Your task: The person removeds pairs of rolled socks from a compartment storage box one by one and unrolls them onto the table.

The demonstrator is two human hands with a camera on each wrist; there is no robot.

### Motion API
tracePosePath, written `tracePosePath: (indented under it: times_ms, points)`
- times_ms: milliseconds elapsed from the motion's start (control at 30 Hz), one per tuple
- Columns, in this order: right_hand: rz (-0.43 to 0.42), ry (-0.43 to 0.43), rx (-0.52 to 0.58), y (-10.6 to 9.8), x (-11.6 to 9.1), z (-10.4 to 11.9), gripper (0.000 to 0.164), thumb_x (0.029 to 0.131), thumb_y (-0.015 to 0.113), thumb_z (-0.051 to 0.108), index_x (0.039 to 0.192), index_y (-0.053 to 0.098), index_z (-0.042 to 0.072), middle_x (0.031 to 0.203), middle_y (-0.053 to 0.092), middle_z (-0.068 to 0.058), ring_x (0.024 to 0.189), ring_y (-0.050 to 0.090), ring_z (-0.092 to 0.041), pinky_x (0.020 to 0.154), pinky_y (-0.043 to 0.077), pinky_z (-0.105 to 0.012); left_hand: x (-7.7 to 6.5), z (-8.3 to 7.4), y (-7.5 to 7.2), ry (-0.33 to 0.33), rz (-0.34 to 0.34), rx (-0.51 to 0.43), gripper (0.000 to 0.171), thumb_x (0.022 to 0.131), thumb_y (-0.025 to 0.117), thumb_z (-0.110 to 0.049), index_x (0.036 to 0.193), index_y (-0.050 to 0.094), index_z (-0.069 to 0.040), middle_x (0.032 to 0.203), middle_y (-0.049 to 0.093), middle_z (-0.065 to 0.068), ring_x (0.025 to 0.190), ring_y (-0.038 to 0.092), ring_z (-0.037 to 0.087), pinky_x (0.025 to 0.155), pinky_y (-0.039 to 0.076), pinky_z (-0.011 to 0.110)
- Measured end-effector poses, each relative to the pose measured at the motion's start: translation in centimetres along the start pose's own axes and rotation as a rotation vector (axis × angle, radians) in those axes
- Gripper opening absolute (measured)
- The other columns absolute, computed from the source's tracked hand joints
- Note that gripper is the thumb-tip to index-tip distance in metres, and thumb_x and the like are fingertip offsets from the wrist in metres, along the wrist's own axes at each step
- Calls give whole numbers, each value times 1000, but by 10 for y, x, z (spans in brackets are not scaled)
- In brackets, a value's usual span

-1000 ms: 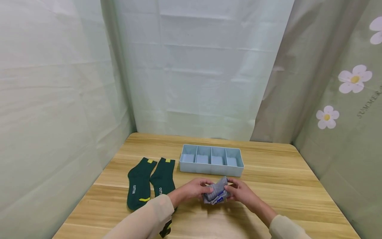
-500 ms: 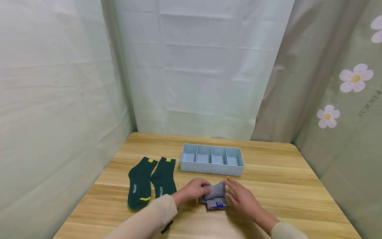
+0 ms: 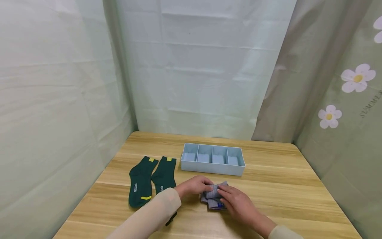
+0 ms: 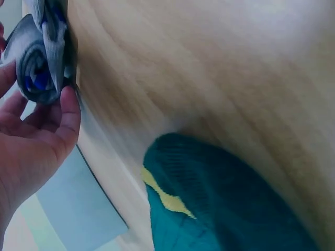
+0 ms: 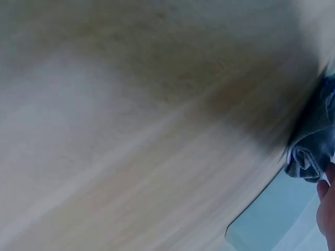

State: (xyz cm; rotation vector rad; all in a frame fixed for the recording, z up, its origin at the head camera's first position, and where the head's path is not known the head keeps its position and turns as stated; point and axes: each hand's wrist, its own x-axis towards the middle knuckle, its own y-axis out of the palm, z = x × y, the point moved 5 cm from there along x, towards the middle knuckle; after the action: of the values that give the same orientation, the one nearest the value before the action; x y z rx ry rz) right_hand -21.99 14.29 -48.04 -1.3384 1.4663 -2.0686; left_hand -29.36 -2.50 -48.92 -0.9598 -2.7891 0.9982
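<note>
Our left hand (image 3: 195,186) is keeping its pinch on the left side of the grey roll (image 3: 213,192); our right hand (image 3: 238,200), just beside it half a second ago, is now laying extended fingers over its right part. We are judging that this is steadying the roll between both hands, and that the folding is looking unfinished, since a flap with a blue label (image 3: 221,204) is sticking out on the near side.

Left of our hands, two green socks (image 3: 141,182) are lying flat, soft and knitted, with yellow patches and white lettering; our left sleeve (image 3: 158,210) is hiding part of one. Between our hands, the roll is showing spiralling layers of soft fabric at its end. Beyond our hands, the pale blue tray (image 3: 213,167) is standing stiff and smooth, with four compartments. Right of them, the desk (image 3: 286,189) is showing streaky wood grain.
</note>
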Motion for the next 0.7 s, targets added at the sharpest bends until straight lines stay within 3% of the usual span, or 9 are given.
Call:
tracePosePath:
  times_ms: [200, 367, 500, 700]
  points:
    - [32, 89, -4, 3, 7, -8, 36, 84, 78, 12, 119, 72, 5, 122, 67, -13, 113, 63, -29, 93, 51, -46, 6, -2, 3, 42, 29, 50, 21, 97, 63, -19, 114, 75, -13, 106, 68, -7, 95, 57, 8, 88, 47, 30]
    - [60, 140, 27, 7, 7, -15, 34, 84, 78, 10, 116, 72, 3, 113, 71, -12, 101, 68, -26, 84, 55, -43, 0, -3, -1, 82, -60, 107, 29, 97, 64, -23, 120, 70, -7, 114, 69, 0, 106, 61, 15, 94, 49, 35]
    - [107, 191, 44, 10, 7, -18, 31, 88, 74, 13, 117, 72, 3, 111, 71, -10, 99, 69, -26, 83, 55, -43, -10, 0, -7, 108, -126, 135, 37, 97, 64, -25, 127, 65, -4, 121, 67, 5, 110, 61, 23, 95, 50, 39]
    - [150, 239, 61, 11, 9, -21, 29, 91, 70, 15, 118, 71, 3, 110, 72, -9, 99, 69, -26, 83, 55, -43, -26, -1, -9, 223, -165, 306, 39, 98, 64, -26, 132, 63, -6, 132, 60, 9, 121, 56, 25, 101, 46, 41]
